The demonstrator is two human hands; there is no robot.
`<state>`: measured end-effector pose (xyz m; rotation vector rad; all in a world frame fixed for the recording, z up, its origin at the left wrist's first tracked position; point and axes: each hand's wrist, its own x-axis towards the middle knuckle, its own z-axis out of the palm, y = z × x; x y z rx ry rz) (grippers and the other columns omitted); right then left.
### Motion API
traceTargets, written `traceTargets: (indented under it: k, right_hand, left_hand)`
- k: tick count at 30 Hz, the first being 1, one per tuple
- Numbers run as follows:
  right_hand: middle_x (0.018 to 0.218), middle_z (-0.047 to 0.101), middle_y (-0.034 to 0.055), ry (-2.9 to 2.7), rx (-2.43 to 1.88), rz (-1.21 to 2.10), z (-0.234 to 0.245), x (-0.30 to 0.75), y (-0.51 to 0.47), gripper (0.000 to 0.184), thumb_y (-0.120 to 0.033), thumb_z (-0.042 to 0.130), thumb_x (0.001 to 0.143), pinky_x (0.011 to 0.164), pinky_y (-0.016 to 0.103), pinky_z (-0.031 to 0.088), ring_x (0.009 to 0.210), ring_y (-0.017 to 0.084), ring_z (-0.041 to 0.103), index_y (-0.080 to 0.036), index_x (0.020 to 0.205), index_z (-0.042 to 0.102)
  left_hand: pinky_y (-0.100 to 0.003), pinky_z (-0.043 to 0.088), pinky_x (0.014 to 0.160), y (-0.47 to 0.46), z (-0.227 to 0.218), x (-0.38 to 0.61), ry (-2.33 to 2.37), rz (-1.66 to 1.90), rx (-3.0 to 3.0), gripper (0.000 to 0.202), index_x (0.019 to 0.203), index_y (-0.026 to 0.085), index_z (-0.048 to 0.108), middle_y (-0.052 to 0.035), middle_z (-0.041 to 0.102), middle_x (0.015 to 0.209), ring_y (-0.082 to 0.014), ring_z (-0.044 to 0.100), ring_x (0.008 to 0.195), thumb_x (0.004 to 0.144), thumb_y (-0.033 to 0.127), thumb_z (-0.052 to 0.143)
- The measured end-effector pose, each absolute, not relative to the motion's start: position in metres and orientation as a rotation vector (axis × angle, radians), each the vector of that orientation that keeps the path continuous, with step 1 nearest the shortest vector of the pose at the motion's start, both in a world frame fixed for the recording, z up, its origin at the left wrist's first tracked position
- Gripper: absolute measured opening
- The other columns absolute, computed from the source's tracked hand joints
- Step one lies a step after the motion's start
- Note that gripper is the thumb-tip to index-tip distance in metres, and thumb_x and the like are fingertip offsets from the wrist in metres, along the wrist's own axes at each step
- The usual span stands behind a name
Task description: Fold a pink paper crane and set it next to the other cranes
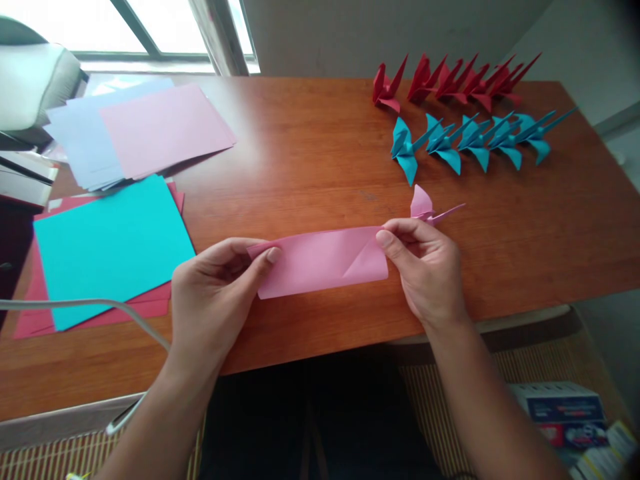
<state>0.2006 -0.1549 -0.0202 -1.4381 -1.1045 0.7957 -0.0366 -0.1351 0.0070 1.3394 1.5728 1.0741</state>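
A folded pink sheet of paper (315, 263) is stretched between my two hands above the table's near edge. A slanting crease shows toward its right end. My left hand (220, 287) pinches the upper left corner between thumb and fingers. At the upper right corner, my right hand (425, 263) grips the paper the same way. Just behind my right hand stands a pink paper crane (423, 202), its lower part hidden by the fingers.
Blue paper cranes (465, 140) and red paper cranes (445, 80) stand in two rows at the back right. Turquoise paper (115, 253) lies over red sheets (37, 300) at left, with pale pink paper (167, 130) behind. A white cable (100, 303) crosses the left side.
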Motion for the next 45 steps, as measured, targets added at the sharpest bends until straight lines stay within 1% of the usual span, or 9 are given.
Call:
traceTargets:
  k: [6,10,13,22,28,35,41,45]
  right_hand:
    - [0.085,0.074,-0.001,-1.054,-1.385,0.844,-0.0208,0.2008,-0.1539,0.016,-0.039,0.08,0.082,0.069,0.026,0.06,0.076,0.014,0.069,-0.025,0.088,0.074]
    - [0.088,0.076,0.0001,-1.029,-1.39,0.869,-0.0217,0.2007,-0.1531,0.018,-0.04,0.081,0.08,0.075,0.029,0.062,0.08,0.016,0.071,-0.025,0.089,0.076]
    - [0.089,0.077,0.0007,-1.04,-1.396,0.867,-0.0216,0.2007,-0.1531,0.019,-0.041,0.08,0.08,0.077,0.031,0.063,0.082,0.017,0.073,-0.025,0.09,0.077]
    - [0.084,0.076,-0.0006,-1.049,-1.385,0.842,-0.0179,0.2006,-0.1535,0.014,-0.038,0.08,0.082,0.071,0.028,0.061,0.077,0.015,0.071,-0.025,0.086,0.076]
    - [0.084,0.076,-0.0007,-1.049,-1.396,0.846,-0.0183,0.2007,-0.1536,0.013,-0.037,0.08,0.082,0.071,0.027,0.061,0.077,0.014,0.071,-0.026,0.087,0.076]
    - [0.084,0.076,-0.002,-1.071,-1.374,0.828,-0.0188,0.2008,-0.1539,0.009,-0.035,0.078,0.084,0.071,0.025,0.059,0.077,0.013,0.071,-0.026,0.087,0.077]
    - [0.083,0.076,-0.0016,-1.07,-1.396,0.775,-0.0228,0.2022,-0.1558,0.014,-0.038,0.08,0.082,0.067,0.024,0.058,0.074,0.013,0.07,-0.026,0.09,0.078]
    - [0.083,0.076,-0.0018,-1.068,-1.399,0.756,-0.026,0.2031,-0.1561,0.012,-0.037,0.081,0.082,0.065,0.024,0.056,0.072,0.012,0.069,-0.027,0.089,0.079]
  left_hand:
    - [-0.022,0.052,0.059,-0.1358,0.0067,-0.038,1.577,1.056,1.353,0.023,0.086,0.021,0.078,-0.0017,0.076,0.081,-0.0145,0.067,0.07,0.076,0.04,0.085]
    - [-0.022,0.051,0.056,-0.136,0.0064,-0.038,1.598,1.055,1.357,0.024,0.087,0.02,0.078,-0.0021,0.076,0.08,-0.0146,0.066,0.068,0.076,0.04,0.084]
    - [-0.022,0.051,0.057,-0.1362,0.0068,-0.0374,1.6,1.068,1.355,0.023,0.086,0.02,0.079,-0.0019,0.076,0.08,-0.0143,0.066,0.068,0.076,0.039,0.085]
    - [-0.022,0.052,0.058,-0.1363,0.0079,-0.036,1.608,1.081,1.367,0.02,0.086,0.021,0.08,-0.0016,0.076,0.079,-0.0144,0.066,0.069,0.076,0.038,0.085]
    - [-0.022,0.053,0.06,-0.1365,0.008,-0.0361,1.596,1.085,1.346,0.019,0.085,0.022,0.08,-0.001,0.076,0.08,-0.0143,0.067,0.071,0.075,0.038,0.086]
    - [-0.021,0.051,0.057,-0.1365,0.0061,-0.0369,1.587,1.094,1.333,0.021,0.085,0.021,0.079,-0.0008,0.075,0.078,-0.0132,0.065,0.068,0.075,0.037,0.086]
    - [-0.021,0.052,0.058,-0.1368,0.0067,-0.0352,1.588,1.099,1.312,0.02,0.083,0.021,0.078,0.0001,0.075,0.077,-0.0137,0.066,0.068,0.075,0.038,0.085]
    - [-0.022,0.053,0.059,-0.1375,0.0079,-0.0344,1.571,1.093,1.284,0.019,0.082,0.021,0.077,-0.0005,0.075,0.077,-0.0142,0.067,0.068,0.076,0.038,0.084]
